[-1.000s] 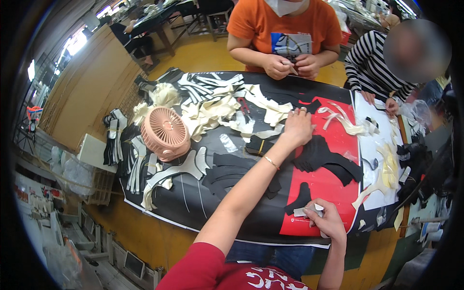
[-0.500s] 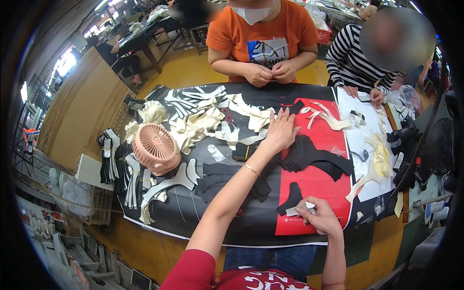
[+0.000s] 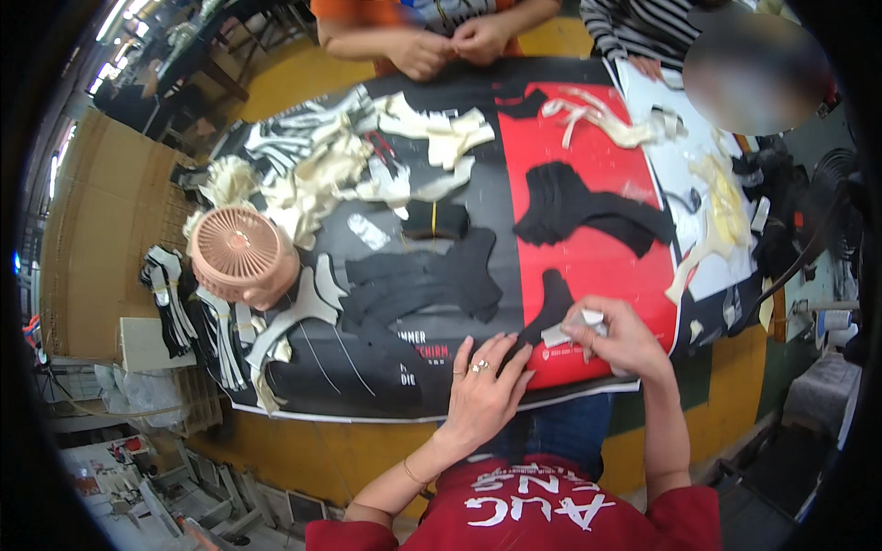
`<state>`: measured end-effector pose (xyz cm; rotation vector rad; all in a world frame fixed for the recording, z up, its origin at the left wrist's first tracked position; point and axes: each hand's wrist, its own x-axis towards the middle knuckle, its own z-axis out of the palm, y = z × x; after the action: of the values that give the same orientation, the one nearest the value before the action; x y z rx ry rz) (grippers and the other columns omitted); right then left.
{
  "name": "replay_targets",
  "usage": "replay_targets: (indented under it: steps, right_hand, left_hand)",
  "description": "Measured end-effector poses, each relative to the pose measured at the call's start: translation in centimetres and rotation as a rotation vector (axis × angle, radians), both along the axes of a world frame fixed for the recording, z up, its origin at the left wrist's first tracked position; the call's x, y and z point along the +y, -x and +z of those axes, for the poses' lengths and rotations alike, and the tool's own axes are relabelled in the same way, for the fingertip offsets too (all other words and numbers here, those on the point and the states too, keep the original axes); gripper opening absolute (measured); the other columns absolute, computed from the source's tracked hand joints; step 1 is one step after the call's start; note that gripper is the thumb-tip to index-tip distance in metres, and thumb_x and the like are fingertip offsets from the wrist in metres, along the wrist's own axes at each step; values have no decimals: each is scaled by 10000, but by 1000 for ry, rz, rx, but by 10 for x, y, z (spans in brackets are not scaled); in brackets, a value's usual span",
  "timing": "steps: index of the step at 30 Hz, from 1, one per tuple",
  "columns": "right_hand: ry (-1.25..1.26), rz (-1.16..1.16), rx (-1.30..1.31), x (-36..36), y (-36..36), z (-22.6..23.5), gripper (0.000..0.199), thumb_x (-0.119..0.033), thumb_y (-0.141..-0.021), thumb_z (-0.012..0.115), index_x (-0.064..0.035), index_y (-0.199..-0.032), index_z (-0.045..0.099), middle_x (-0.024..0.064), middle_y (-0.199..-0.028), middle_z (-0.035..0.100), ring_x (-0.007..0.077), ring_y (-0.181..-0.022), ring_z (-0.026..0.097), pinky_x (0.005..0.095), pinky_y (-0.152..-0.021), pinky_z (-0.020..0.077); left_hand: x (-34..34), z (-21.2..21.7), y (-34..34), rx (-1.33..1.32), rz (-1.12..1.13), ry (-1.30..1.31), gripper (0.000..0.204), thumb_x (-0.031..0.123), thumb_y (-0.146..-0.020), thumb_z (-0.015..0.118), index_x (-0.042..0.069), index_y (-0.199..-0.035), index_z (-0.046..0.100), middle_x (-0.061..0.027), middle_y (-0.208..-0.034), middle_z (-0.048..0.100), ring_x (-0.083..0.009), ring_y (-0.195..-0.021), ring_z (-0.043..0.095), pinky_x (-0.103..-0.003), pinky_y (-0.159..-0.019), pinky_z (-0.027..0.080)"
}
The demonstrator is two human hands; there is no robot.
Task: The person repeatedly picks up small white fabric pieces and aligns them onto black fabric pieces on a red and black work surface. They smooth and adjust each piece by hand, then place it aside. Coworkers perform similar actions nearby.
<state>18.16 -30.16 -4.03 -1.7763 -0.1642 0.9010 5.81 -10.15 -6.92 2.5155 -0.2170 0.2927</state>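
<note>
My right hand is closed on a small white piece, pinched between thumb and fingers. Just left of it lies a black fabric piece on the table's red area. My left hand, with a ring on one finger, lies flat near the front edge, fingers stretched out. Its fingertips reach the lower end of that black piece; whether they press on it I cannot tell. Farther back on the red lies a pile of black fabric pieces, and more black pieces spread to the left.
A pink fan stands at the left among white and cream fabric pieces. A banded black bundle lies mid-table. Across the table are one person's hands and another's striped sleeve. Cream strips lie at the far right.
My left hand has come back from the far middle of the table to the near edge, beside the black piece. My right hand keeps the white piece. The view has tilted downward.
</note>
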Motion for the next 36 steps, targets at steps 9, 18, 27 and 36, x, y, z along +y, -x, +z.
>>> replay_targets:
  steps: [9, 18, 27, 36]
  right_hand:
    - [96, 17, -88, 7, 4, 6, 157, -146, -959, 666, 10, -963, 648, 40, -715, 634, 97, -580, 609, 275, -548, 474]
    - [153, 138, -455, 17, 12, 25, 90, -63, -940, 662, 21, -940, 629, 70, -713, 650, 122, -588, 657, 262, -519, 483]
    - [178, 250, -300, 22, -4, 28, 156, -129, -894, 712, 6, -952, 658, 119, -808, 689, 242, -701, 657, 327, -656, 489]
    - [197, 203, -361, 23, -6, 16, 127, -111, -900, 702, 5, -938, 665, 114, -776, 679, 192, -693, 639, 327, -653, 478]
  left_hand:
    - [-5, -23, 14, 8, -17, -177, 521, 273, -867, 721, 90, -1336, 586, -116, -1414, 538, -246, -1331, 494, -454, -1148, 246]
    - [-12, -18, 10, 9, -1, -400, 542, 376, -886, 671, 100, -1345, 587, -91, -1445, 508, -233, -1351, 456, -452, -1153, 241]
    - [-11, -21, 14, 23, -24, -359, 555, 401, -897, 659, 73, -1338, 583, -115, -1480, 478, -264, -1389, 422, -510, -1176, 206]
    - [-11, -23, 14, 26, -14, -328, 562, 401, -881, 676, 87, -1340, 595, -120, -1495, 468, -270, -1411, 405, -562, -1187, 158]
